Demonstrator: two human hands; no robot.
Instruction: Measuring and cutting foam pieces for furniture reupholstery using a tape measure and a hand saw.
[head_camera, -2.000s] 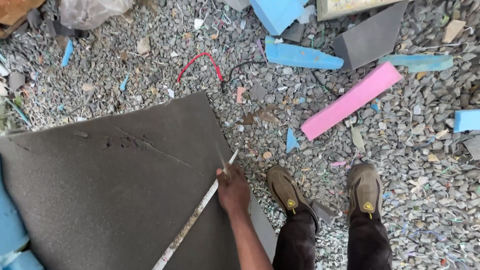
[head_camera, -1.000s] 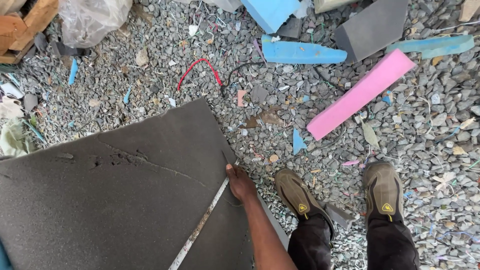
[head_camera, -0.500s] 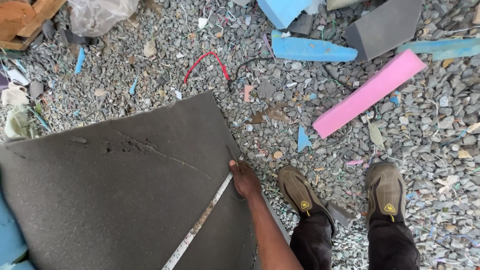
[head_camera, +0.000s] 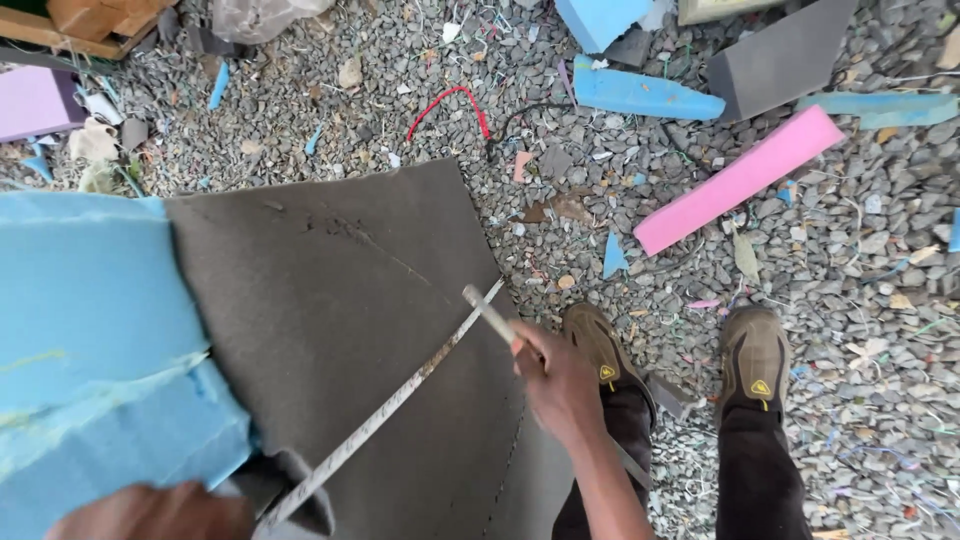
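Grey foam sheet (head_camera: 330, 330): lies flat on gravel (head_camera: 850, 380), centre-left.
Straightedge (head_camera: 385, 410): crosses the sheet diagonally.
Right hand (head_camera: 555, 385): fingers pinch a thin pale tool (head_camera: 490, 312), tip at 11 o'clock.
Left hand (head_camera: 150, 512): at 7 o'clock, on the straightedge's lower end; grip unclear.
Blue foam (head_camera: 95, 340): at 9 o'clock.

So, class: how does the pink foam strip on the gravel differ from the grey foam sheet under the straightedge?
The pink foam strip is narrow and bar-shaped; the grey foam sheet is broad and wide. The strip lies alone on the gravel, untouched; the sheet has a straightedge across it, with the right hand and left hand at it. Both are foam lying flat.
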